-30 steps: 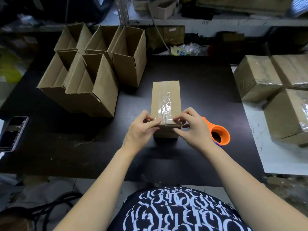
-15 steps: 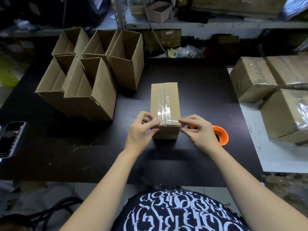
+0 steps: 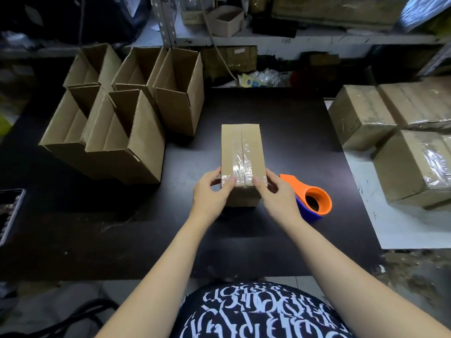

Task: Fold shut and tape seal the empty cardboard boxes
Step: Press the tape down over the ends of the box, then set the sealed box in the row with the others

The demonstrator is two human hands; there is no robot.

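A small closed cardboard box (image 3: 240, 145) stands in the middle of the black table (image 3: 122, 240), with clear tape running along its top seam and over its near edge. My left hand (image 3: 212, 193) grips the box's near left corner, thumb on the taped top. My right hand (image 3: 278, 196) grips the near right corner the same way, thumb beside the seam. An orange and blue tape dispenser (image 3: 314, 198) lies on the table just right of my right hand.
Several open boxes (image 3: 127, 142) stand at the back left. Sealed, taped boxes (image 3: 361, 118) are stacked on a white surface (image 3: 390, 228) at the right. A phone (image 3: 9, 215) lies at the left edge. Cluttered shelves run behind the table.
My hands have moved apart from the near end's middle to the box's two near corners. The right hand has come off the tape dispenser side and it now shows fully.
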